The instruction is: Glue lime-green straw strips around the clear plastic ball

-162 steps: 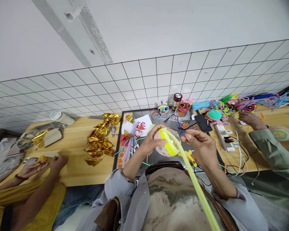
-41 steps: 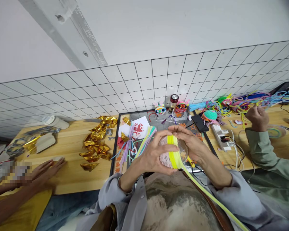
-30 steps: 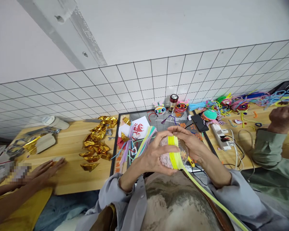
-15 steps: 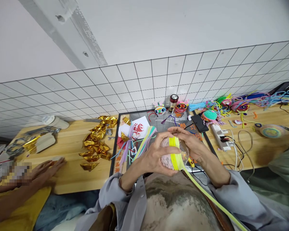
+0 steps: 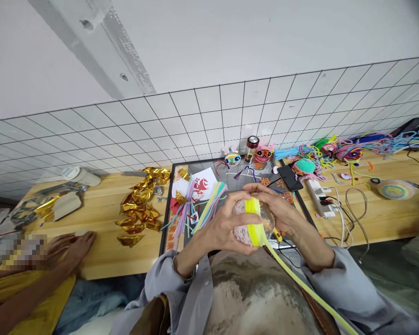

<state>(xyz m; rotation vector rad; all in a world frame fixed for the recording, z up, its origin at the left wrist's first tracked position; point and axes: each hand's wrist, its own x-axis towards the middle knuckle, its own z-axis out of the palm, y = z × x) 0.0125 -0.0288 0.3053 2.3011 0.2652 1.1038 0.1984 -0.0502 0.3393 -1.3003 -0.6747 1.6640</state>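
Both hands hold a clear plastic ball with pinkish filling, just above the near table edge. My left hand cups the ball from the left, fingers curled round it. My right hand grips it from the right and top. A yellow-green pipe cleaner is wound round the ball's middle in several turns. Its loose end runs down to the lower right across my body.
A black mat holds pastel pipe cleaners, a red paper cutout and a small jar. Gold foil pieces lie left. A power strip, phone and pipe-cleaner heap lie right. Another person's hands rest at left.
The pipe cleaner, a loose loop 5.4 s ago, is now wound tight round the ball, and my hands have closed on it. The person at right has drawn their arm almost out of view.
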